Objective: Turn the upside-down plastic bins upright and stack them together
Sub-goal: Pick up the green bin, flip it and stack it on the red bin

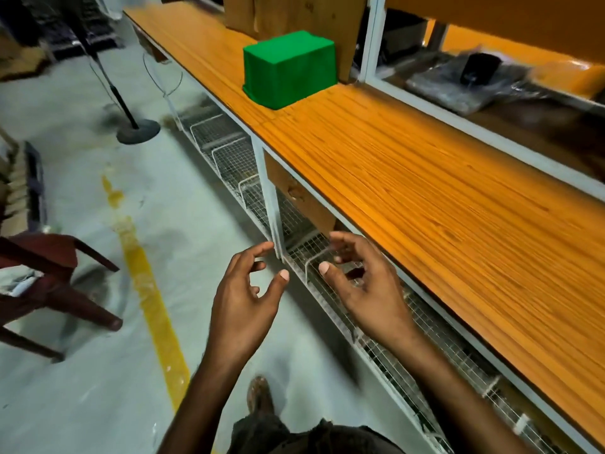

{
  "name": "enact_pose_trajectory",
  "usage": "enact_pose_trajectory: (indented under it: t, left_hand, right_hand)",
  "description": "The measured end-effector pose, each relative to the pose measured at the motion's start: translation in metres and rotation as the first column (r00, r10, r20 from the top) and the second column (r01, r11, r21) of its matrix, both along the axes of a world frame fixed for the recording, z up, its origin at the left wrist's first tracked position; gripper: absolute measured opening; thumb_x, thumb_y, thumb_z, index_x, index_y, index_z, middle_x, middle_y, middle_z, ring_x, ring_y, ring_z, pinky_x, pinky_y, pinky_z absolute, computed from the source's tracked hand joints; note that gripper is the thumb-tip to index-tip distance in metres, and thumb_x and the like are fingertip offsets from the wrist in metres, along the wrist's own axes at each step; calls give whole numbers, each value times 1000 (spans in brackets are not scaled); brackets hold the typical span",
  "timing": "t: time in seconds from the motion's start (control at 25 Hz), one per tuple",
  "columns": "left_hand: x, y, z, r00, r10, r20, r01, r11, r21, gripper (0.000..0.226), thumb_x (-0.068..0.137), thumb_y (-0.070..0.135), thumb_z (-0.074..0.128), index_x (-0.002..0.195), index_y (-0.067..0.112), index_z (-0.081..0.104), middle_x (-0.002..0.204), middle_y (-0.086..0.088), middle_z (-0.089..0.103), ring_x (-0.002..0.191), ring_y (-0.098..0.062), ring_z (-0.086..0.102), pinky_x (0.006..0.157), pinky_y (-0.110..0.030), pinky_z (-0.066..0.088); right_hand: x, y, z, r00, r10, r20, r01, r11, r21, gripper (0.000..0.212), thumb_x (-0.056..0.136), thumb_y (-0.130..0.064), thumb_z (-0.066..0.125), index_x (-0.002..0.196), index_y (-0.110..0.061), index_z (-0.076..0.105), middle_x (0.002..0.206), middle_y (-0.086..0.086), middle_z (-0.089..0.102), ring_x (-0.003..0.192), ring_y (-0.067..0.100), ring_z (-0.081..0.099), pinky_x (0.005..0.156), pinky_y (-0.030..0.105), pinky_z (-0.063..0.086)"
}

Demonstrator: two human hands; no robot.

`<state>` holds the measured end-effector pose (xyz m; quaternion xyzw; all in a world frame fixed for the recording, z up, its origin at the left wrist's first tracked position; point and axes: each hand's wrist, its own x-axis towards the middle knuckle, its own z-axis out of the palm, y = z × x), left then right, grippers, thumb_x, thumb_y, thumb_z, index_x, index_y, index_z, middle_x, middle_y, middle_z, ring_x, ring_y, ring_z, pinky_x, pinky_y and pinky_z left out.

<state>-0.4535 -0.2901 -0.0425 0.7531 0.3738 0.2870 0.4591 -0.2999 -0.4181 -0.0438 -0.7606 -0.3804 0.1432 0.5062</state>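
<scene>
The person stands alongside a long orange-topped bench (425, 198) with both arms held out in front, low and just off its near edge. The left hand (248, 290) and the right hand (363, 283) are both empty, fingers loosely curled and spread, thumbs pointing toward each other, gripping nothing. They hover above the wire baskets (229, 149) that run under the bench, and touch neither the baskets nor the benchtop.

The one bin I can see, a green bin (289, 68), sits far up the bench, well apart from the hands. It is bottom up, with its rim flat on the wood, and it stands close beside a wooden board (294, 11) on its far right. No other bin shows from here, so I cannot tell where the stack is meant to go.

I would say this is the approach, before any flipping has started on this bin. The next move calls for closing the gap along the bench, then taking the bin with a hand on each of two opposite sides near the rim. It must be lifted clear of the wood and rolled over so the opening faces up. The board beside it leaves little room on that side, so the grip may have to come from the near and left faces.
</scene>
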Motion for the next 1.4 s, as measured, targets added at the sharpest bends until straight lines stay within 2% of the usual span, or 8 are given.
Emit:
enact_pose_trajectory:
  t: [0.16, 0.28, 0.56, 0.64, 0.76, 0.88, 1.32, 1.4]
  left_hand:
    - [6, 126, 8, 997, -67, -45, 71, 991, 110, 41, 92, 33, 72, 129, 43, 58, 127, 24, 58, 116, 2, 58, 88, -34, 55]
    - [16, 200, 17, 990, -72, -121, 101, 962, 254, 43, 92, 36, 67, 133, 40, 54, 132, 19, 56, 122, -8, 58, 93, -38, 53]
    - [87, 327, 19, 952, -25, -305, 218, 755, 618, 43, 95, 28, 63, 138, 25, 55, 137, 3, 56, 121, -21, 56, 89, -40, 50]
    - [116, 365, 14, 958, -71, -278, 226, 783, 580, 42, 96, 30, 63, 137, 27, 56, 137, 5, 56, 122, -18, 56, 88, -37, 51]
    - [165, 423, 7, 973, -184, -136, 217, 933, 287, 38, 95, 33, 66, 132, 39, 57, 133, 14, 56, 119, -4, 58, 87, -35, 57]
    - [211, 474, 11, 974, -226, 5, 225, 971, 78, 35, 94, 26, 71, 125, 40, 61, 122, 13, 62, 111, 2, 60, 86, -33, 60]
    - [394, 645, 24, 949, -314, 24, 303, 931, 202, 28, 92, 37, 69, 119, 35, 65, 122, 15, 61, 104, 2, 62, 74, -24, 56]
    - [428, 680, 24, 930, -361, 75, 338, 916, 214, 30, 90, 35, 69, 119, 29, 67, 119, 11, 62, 107, -7, 63, 82, -37, 58]
  right_hand:
    - [3, 109, 1, 995, -91, -36, 93, 994, 56, 46, 91, -30, 75, 133, -35, 58, 120, -18, 62, 105, -7, 60, 81, 19, 52]
    - [7, 171, 7, 989, -141, -53, 144, 988, 64, 46, 91, -31, 73, 135, -35, 57, 122, -18, 62, 109, -3, 59, 88, 32, 58]
    - [64, 295, 4, 917, -237, 321, 281, 955, -96, 51, 96, -36, 67, 145, -29, 51, 139, -6, 56, 125, 6, 47, 96, 31, 43]
    - [91, 328, -2, 922, -255, 293, 289, 954, -78, 50, 97, -36, 67, 144, -29, 51, 137, -7, 56, 124, 8, 50, 97, 37, 50]
    - [142, 378, -8, 924, -295, 243, 312, 949, -35, 48, 96, -37, 66, 142, -29, 53, 134, -7, 56, 119, 10, 56, 91, 44, 56]
    - [184, 423, -6, 932, -303, 198, 310, 951, -5, 48, 95, -39, 67, 140, -33, 54, 131, -11, 57, 114, 8, 58, 84, 42, 57]
    - [317, 573, 2, 869, -482, 110, 479, 876, 49, 44, 91, -30, 75, 133, -30, 61, 125, -11, 59, 109, -1, 59, 80, 33, 58]
    - [338, 600, 2, 833, -545, 96, 543, 838, 49, 44, 91, -33, 74, 133, -30, 60, 125, -10, 58, 110, -3, 59, 79, 35, 58]
